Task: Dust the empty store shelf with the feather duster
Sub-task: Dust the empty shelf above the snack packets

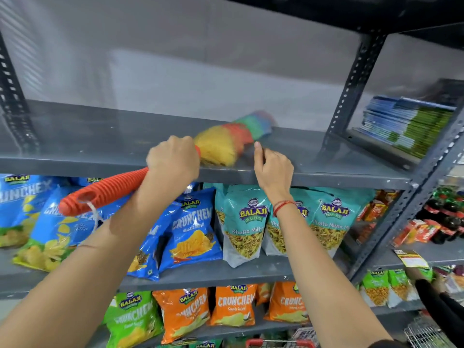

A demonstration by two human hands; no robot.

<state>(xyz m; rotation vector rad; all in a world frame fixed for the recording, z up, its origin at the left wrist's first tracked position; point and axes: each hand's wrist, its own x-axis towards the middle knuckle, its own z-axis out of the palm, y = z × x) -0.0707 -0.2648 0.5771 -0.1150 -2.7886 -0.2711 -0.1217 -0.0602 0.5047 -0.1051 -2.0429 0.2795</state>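
Wrapping the top of the ribbed orange handle, the fingers of the left hand (pixel 173 156) are curled shut around the feather duster (pixel 226 139), just where the handle meets the plumes; the fingers of the right hand (pixel 272 169) are hooked over the front lip of the empty shelf (pixel 100 144), holding nothing but the edge. The duster's head, yellow then red, green and blue toward the tip, lies low on the grey shelf surface near its front, blurred, with the tip angled toward the back right; the handle's far end hangs out below the lip with a white loop of cord (pixel 94 214) dangling. To do this pass well, I would keep the plumes lightly brushing the metal, not pressed flat, sweep in long overlapping strokes from the back wall toward the front, and reach the corner by the perforated upright (pixel 351 79), above the snack bags (pixel 193 229)
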